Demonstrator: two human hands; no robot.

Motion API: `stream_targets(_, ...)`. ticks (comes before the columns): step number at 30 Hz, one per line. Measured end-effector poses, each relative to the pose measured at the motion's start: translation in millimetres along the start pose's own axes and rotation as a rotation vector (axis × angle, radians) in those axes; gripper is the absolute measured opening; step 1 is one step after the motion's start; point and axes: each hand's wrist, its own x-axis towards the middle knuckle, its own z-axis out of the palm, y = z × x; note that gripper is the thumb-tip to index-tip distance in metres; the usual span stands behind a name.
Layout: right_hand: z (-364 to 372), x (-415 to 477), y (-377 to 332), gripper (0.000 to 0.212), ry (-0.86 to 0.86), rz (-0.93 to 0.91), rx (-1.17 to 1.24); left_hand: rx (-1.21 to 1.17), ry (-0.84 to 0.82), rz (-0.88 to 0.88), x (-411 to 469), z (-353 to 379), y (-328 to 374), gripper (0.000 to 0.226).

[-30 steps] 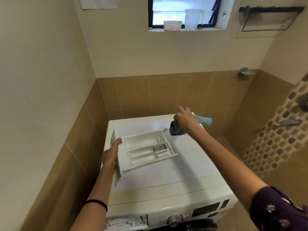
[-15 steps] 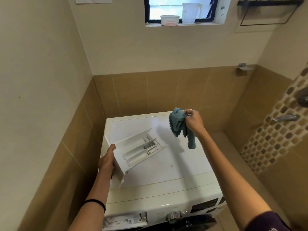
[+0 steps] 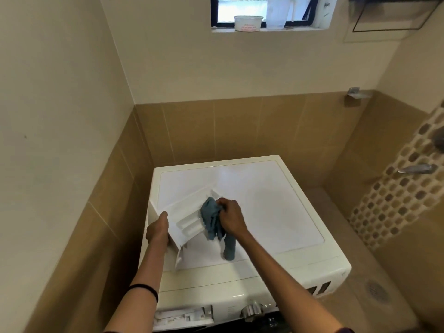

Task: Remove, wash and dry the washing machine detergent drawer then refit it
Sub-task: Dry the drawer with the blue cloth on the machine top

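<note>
The white detergent drawer (image 3: 185,219) is tilted up on the top of the white washing machine (image 3: 271,200), its compartments facing right. My left hand (image 3: 158,230) grips its left front end. My right hand (image 3: 229,216) is shut on a blue-grey cloth (image 3: 211,219) pressed against the drawer's inner compartments; a tail of the cloth hangs down to the machine's top. The empty drawer slot (image 3: 182,317) shows at the machine's front upper left, beside the control dial (image 3: 251,310).
Tiled walls close in on the left and behind the machine. A tap (image 3: 416,168) sticks out of the mosaic wall on the right. A floor drain (image 3: 376,290) lies at lower right. A tub (image 3: 248,23) and a jug (image 3: 278,12) stand on the window sill.
My right hand came down from above the machine with the cloth and now presses it into the drawer. My left hand has tipped the drawer up more steeply.
</note>
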Motion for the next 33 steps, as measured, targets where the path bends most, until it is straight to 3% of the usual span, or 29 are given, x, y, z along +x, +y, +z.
stream_targets(4,30.6,-15.8,14.2,0.029,-0.022,0.038,-0.017,0.166,0.096,0.042,4.6,2.2,0.9,0.057)
stream_targets(11,64.8,-28.2,29.0,0.028,-0.061,-0.144,-0.266,0.328,0.144,0.198,-12.8,13.3,-1.9,0.071)
stream_targets(19,46.9,-25.0,50.8,0.027,-0.065,-0.324,-0.203,0.33,0.131,0.222,-14.8,18.7,-4.1,0.067)
stream_targets(24,33.4,-8.7,62.4,0.024,-0.061,-0.144,-0.128,0.337,0.132,0.231,-15.7,18.9,-3.8,0.068)
stream_targets(33,13.2,17.7,70.9,0.008,0.227,0.114,0.083,0.36,0.141,0.286,-15.4,20.4,-7.4,0.069)
